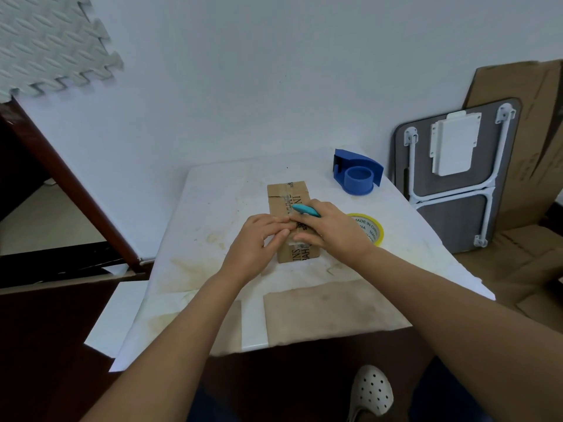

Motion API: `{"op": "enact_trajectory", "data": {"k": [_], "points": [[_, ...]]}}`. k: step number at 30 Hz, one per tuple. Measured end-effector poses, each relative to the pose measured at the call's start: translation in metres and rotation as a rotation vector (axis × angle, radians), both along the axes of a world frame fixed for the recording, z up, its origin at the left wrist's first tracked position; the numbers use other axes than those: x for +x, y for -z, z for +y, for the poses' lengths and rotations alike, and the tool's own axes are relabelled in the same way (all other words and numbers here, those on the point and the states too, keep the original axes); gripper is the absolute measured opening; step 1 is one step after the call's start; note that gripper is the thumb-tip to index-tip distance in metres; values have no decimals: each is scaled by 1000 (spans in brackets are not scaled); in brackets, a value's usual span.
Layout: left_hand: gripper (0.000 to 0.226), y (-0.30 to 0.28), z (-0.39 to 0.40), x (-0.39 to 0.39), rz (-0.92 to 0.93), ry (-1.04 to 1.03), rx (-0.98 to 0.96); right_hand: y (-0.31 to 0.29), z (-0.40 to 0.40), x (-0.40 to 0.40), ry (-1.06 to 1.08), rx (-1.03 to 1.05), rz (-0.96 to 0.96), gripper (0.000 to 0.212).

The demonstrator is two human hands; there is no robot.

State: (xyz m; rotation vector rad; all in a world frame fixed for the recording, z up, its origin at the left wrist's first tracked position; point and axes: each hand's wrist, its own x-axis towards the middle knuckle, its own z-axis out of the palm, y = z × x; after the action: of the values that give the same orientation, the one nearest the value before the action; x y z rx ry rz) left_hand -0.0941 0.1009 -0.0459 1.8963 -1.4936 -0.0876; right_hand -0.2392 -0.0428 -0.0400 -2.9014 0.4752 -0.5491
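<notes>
Both of my hands meet over a small cardboard box [286,193] that lies flat near the middle of a stained white table [213,214], its long side pointing away from me. My left hand [259,239] rests on the near half of the box top, its fingers fairly straight and pressing down, gripping nothing. My right hand [332,229] lies just beside it, fingertips nearly touching, and holds a slim teal cutter [306,210] tucked between its fingers, the tip pointing left across the box. Clear tape shows along the seam of the lid. A yellow tape roll [376,228] lies flat just behind my right wrist, and a blue tape dispenser [358,173] stands farther back near the wall, well apart from the box.

I judge this to be the sealing step: I am smoothing a strip of tape onto the lid where my fingers meet. Whether the strip is already cut free I cannot tell, as my hands hide it. Next, my left fingers should hold the tape firmly down while my right hand brings the cutter's tip to the tape's edge, kept clear of my fingertips.
</notes>
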Motion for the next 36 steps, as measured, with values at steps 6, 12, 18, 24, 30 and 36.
{"op": "enact_trajectory", "data": {"k": [6, 12, 18, 24, 30, 36], "points": [[27, 1, -1, -1, 13, -13, -25, 2, 2, 0, 16, -52, 15, 60], [28, 4, -1, -3, 14, -28, -37, 3, 1, -1, -7, -74, 11, 57], [34, 8, -2, -13, -96, -58, -11, 4, 3, -6, -16, -64, -12, 60], [40, 11, -11, -16, -251, -135, -4, 0, 2, -13, -28, -24, 81, 71], [35, 9, -5, -9, -296, -64, 18, -3, -2, -15, -48, 33, 82, 70], [52, -3, -5, -9, -271, 51, 65, -4, -2, -18, 13, 188, -6, 79]]}}
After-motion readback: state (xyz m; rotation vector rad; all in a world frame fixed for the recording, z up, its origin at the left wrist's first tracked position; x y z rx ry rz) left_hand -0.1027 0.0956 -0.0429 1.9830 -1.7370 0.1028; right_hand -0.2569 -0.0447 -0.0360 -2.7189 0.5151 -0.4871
